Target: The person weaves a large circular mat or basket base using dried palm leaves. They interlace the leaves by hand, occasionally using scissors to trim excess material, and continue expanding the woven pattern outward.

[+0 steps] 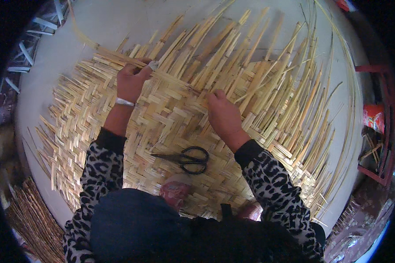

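A large woven mat (pixel 156 118) of flat, pale yellow reed strips lies beneath both hands, its loose ends fanning out at the far and right sides. My left hand (pixel 134 82) is closed round a long reed strip (pixel 173 81) that runs slantwise across the mat's far part. White wrapping covers the thumb tip. To the right, my right hand (pixel 225 115) is closed, its fingertips pinching at the same strip's right end; the exact grip is partly hidden. Black scissors (pixel 186 159) rest on the weave nearer to me, blades pointing left.
Long thin strips (pixel 349 87) curve along the right side of the pale floor (pixel 44 92). A bundle of brown stalks (pixel 35 217) lies at the lower left. At the right edge stands a dark red frame (pixel 384 127). My foot (pixel 175 191) is on the mat below the scissors.
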{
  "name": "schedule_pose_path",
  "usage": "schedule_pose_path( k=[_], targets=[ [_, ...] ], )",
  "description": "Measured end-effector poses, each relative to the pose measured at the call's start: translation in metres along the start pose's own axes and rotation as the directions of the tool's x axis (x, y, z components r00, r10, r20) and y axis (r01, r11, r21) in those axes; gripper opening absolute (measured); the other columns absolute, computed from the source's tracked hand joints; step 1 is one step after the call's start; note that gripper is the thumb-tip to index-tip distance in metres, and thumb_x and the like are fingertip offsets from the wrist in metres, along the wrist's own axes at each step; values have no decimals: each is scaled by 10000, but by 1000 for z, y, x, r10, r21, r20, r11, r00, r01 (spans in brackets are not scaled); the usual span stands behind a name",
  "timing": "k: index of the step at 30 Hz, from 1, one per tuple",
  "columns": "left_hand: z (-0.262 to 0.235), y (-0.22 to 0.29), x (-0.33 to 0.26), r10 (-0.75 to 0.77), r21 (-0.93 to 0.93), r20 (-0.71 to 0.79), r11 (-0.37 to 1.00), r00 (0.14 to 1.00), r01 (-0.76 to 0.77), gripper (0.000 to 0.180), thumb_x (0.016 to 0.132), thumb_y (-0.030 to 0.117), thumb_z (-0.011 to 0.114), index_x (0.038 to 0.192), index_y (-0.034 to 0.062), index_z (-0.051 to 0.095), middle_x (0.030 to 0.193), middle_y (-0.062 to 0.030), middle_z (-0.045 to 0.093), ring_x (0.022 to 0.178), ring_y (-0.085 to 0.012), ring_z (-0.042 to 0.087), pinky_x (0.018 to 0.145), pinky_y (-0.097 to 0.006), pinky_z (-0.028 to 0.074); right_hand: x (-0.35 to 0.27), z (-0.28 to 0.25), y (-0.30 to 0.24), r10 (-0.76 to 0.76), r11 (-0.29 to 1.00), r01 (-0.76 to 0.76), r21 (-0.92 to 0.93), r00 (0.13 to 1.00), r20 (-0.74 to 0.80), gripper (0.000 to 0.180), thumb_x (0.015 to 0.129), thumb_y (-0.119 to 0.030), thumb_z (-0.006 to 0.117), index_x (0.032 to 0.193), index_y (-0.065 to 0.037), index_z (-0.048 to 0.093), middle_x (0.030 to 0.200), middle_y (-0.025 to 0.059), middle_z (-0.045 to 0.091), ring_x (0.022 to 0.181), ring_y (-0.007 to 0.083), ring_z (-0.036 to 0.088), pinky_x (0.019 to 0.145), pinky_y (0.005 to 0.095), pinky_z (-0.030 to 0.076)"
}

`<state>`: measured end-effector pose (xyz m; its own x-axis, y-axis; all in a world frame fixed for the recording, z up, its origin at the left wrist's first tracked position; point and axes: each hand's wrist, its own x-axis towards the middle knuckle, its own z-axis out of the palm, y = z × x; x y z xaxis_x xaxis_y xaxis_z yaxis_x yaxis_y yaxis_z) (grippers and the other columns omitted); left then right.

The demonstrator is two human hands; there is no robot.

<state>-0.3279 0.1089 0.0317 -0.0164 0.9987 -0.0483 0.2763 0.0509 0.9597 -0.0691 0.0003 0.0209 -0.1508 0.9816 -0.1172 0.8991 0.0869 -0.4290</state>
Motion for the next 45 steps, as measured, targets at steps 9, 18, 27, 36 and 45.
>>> schedule_pose_path(
  k=[9,18,27,36,45],
  targets=[
    [-28,-64,38,-406,-704,140,601,903,379,176,906,120,593,1067,53,580,951,-81,657,913,-234,639,795,-414,560,69,33,-22,-116,969,122,214,993,-37,325,828,-157,607,1137,-58,590,994,180,623,909,371,612,798,446,498],
    [-86,-81,95,-423,-838,-12,498,906,222,109,925,168,579,969,73,610,857,-56,639,823,-211,631,729,-362,537,73,40,-20,-4,962,-3,272,1000,25,347,841,-259,629,1132,-71,610,980,170,589,948,364,584,809,442,480],
    [-139,-13,104,-242,-890,-108,455,964,15,199,954,248,565,984,56,610,815,-39,604,757,-203,594,707,-355,516,68,47,-18,-4,954,11,300,1000,-23,340,833,-241,645,1111,-52,602,974,164,601,921,341,602,781,413,496],
    [-107,122,44,134,-745,20,663,991,-74,251,967,275,540,1084,53,557,769,-9,524,690,-141,506,621,-284,433,57,-2,-31,-22,813,11,582,1000,11,373,854,-162,663,1197,-38,584,1071,106,627,913,206,617,790,324,501],
    [-29,194,-51,258,-337,280,928,924,-157,145,940,94,517,1034,3,579,802,-30,603,695,-100,585,623,-272,481,24,-191,-119,-476,791,612,-17,598,-645,249,808,-109,636,1048,-48,615,974,110,629,935,295,619,824,387,490]
  ],
)
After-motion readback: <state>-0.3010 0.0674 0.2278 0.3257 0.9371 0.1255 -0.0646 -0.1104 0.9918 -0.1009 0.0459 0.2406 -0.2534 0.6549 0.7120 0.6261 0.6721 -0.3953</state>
